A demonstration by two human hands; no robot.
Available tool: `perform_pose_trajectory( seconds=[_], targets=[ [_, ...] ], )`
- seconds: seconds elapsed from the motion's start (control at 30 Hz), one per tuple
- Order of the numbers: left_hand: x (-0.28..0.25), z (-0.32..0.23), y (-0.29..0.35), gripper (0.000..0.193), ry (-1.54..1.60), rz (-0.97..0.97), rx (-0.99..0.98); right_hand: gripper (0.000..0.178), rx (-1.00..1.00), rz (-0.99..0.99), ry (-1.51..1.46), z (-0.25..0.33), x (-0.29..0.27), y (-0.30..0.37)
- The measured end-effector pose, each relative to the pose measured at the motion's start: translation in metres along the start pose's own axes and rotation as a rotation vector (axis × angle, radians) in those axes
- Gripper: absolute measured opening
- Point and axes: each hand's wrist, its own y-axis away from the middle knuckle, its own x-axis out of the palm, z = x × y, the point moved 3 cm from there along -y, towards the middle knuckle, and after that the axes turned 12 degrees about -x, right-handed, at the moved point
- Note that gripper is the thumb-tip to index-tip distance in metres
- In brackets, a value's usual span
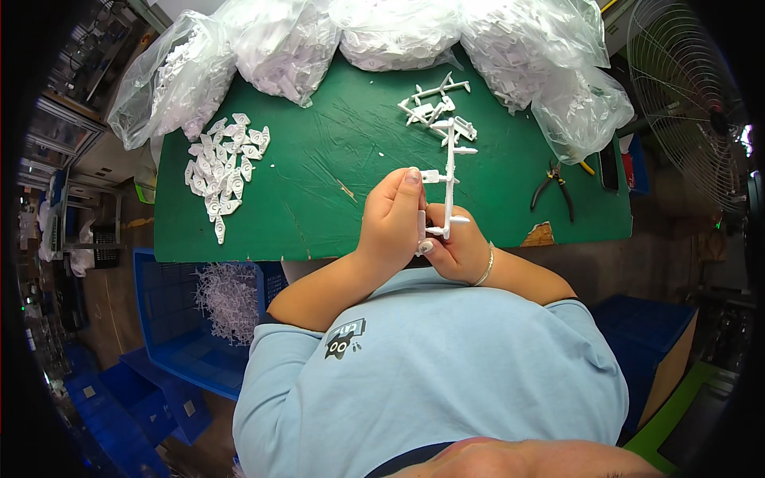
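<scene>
Just above the table's near edge, my two hands hold a white plastic sprue frame (450,179) with small parts attached to its straight runner. My left hand (389,213) is closed on the left side of the frame, its thumb beside a small flat part. Lower down on the right, my right hand (462,245) grips the bottom end, its thumb and fingers pinched near another part. Some fingertips are hidden behind the plastic. Beyond the hands lies more white sprue (434,103) with parts on it. To the left, loose small white parts (227,167) form a pile on the green table (311,159).
Clear bags (398,32) of white parts line the far edge. Cutting pliers (554,191) and a dark phone-like object (610,167) lie at the right. A blue crate (171,334) with white sprues sits below left. A wire-caged fan (685,95) stands far right.
</scene>
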Motion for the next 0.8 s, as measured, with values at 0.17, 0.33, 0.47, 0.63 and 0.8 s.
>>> perform_pose_trajectory(
  seconds=[0.17, 0.33, 0.47, 0.63, 0.8],
  targets=[
    [-0.0009, 0.0018, -0.0032, 0.036, 0.048, -0.028, 0.0, 0.023, -0.016, 0.003, 0.04, 0.0037, 0.0006, -0.0056],
    [-0.0006, -0.0019, -0.0011, 0.034, 0.073, 0.009, -0.056, 0.018, -0.012, 0.022, 0.054, 0.0061, 0.0008, -0.0073],
    [-0.0009, 0.0013, -0.0031, 0.034, 0.088, 0.014, -0.062, 0.016, -0.031, 0.043, 0.069, 0.009, -0.0016, -0.0108],
    [0.0004, 0.0001, -0.0036, 0.033, 0.071, 0.011, -0.1, 0.018, -0.054, 0.065, 0.11, 0.0074, -0.0027, -0.01],
    [0.0017, 0.0047, -0.0068, 0.033, 0.083, -0.006, -0.122, 0.019, -0.06, 0.052, 0.141, 0.0029, -0.0026, -0.0065]
  ],
)
